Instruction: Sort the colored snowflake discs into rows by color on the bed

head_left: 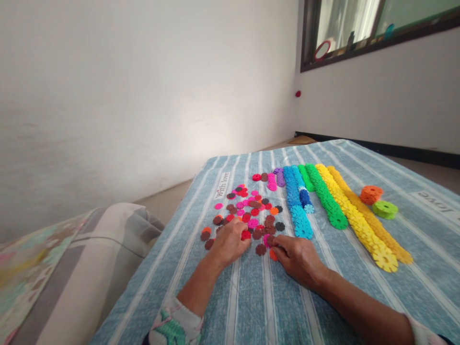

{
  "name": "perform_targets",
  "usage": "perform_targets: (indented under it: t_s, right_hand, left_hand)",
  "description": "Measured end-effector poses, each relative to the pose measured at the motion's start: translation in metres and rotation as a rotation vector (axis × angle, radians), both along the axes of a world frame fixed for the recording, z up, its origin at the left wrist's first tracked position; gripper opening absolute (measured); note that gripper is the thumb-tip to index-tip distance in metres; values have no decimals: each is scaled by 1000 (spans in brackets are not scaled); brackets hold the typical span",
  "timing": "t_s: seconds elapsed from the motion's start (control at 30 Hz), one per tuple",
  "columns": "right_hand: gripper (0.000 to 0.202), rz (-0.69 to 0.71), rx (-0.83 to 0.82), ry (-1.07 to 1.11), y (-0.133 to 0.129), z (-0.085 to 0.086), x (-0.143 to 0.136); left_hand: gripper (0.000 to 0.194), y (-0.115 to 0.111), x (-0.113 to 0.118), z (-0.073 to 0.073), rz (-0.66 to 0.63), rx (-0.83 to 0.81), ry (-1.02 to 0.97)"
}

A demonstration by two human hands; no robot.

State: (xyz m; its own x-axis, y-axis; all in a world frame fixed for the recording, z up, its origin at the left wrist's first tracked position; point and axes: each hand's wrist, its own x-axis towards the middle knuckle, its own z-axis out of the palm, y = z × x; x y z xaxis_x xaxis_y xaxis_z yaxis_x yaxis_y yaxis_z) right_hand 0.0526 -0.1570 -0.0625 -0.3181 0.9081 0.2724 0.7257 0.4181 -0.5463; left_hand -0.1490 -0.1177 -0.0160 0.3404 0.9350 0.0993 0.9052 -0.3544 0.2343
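My left hand (230, 241) is closed, with red notched plastic discs (246, 235) at its thumb and fingertips. To its right, my right hand (300, 258) has its fingers pinched together on a brown notched disc (270, 240); a pink disc (266, 240) sits right beside that one. An orange disc (273, 254) lies under the right fingers, partly covered. Around and beyond both hands spreads a loose pile of brown, red, pink, black and orange discs, among them a pink disc (253, 224) and a brown disc (260, 249).
Right of the pile run overlapping rows of blue discs (292, 187), green discs (325, 196) and yellow discs (355, 218). Farther right stand an orange stack (371, 194) and a light green stack (385, 209). A striped cloth (215, 306) covers the table; a draped fabric (104, 249) is at left.
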Motion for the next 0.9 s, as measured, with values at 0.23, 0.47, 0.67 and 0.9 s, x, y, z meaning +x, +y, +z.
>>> perform_targets:
  t_s: [0.23, 0.47, 0.67, 0.9]
  right_hand:
    - [18, 5, 0, 8, 0, 0, 0]
    - [18, -7, -8, -1, 0, 0, -1]
    - [18, 5, -9, 14, -1, 0, 0]
    - [18, 16, 36, 21, 0, -2, -1]
  left_hand:
    - [14, 2, -1, 1, 55, -48, 18]
    - [5, 4, 3, -5, 108, -30, -6]
    - [5, 5, 2, -9, 122, -24, 33]
    - [6, 5, -4, -5, 114, -46, 5]
